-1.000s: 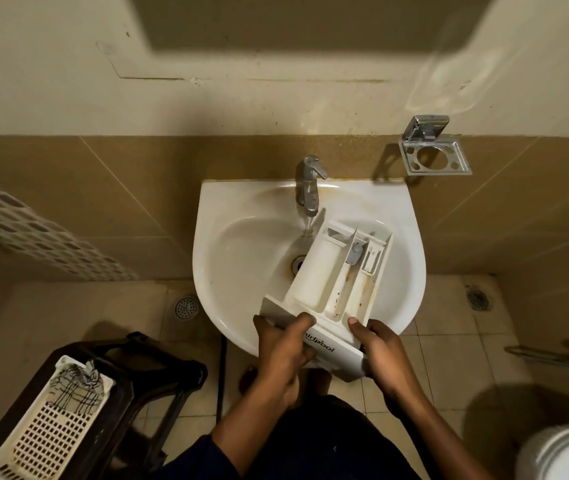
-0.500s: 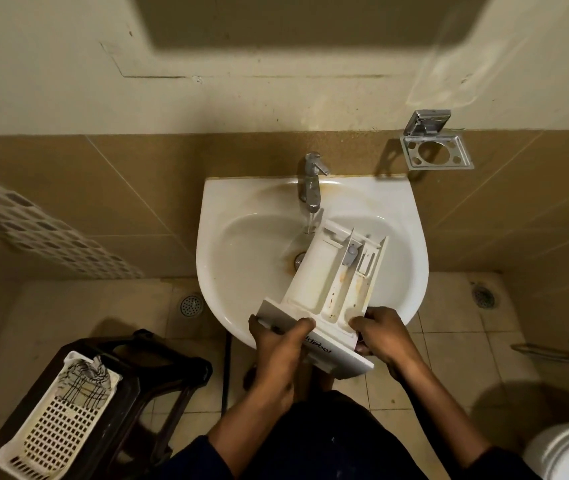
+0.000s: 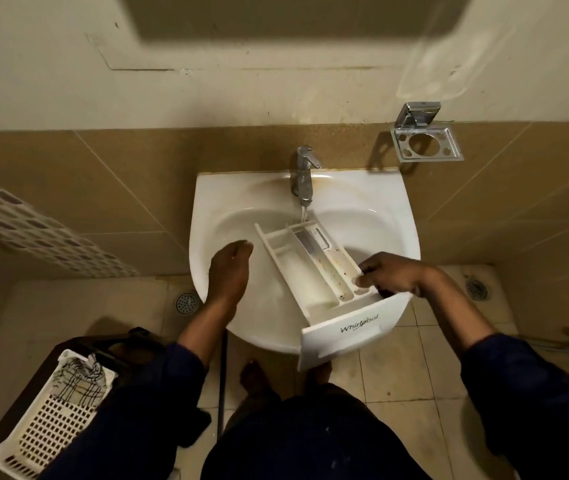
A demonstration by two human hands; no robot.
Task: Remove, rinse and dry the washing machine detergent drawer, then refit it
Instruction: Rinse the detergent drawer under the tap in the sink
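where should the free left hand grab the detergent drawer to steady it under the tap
Grip the detergent drawer by its long left side wall, coming from the left over the sink. That wall is bare and faces the left hand; the right hand holds the right wall.

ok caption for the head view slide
Right hand holds the detergent drawer under the running tap in the sink, left hand free.

We see long dark blue sleeves (image 3: 175, 379) on both arms, dark clothes (image 3: 310, 441) lower down, and two bare feet (image 3: 254, 375).
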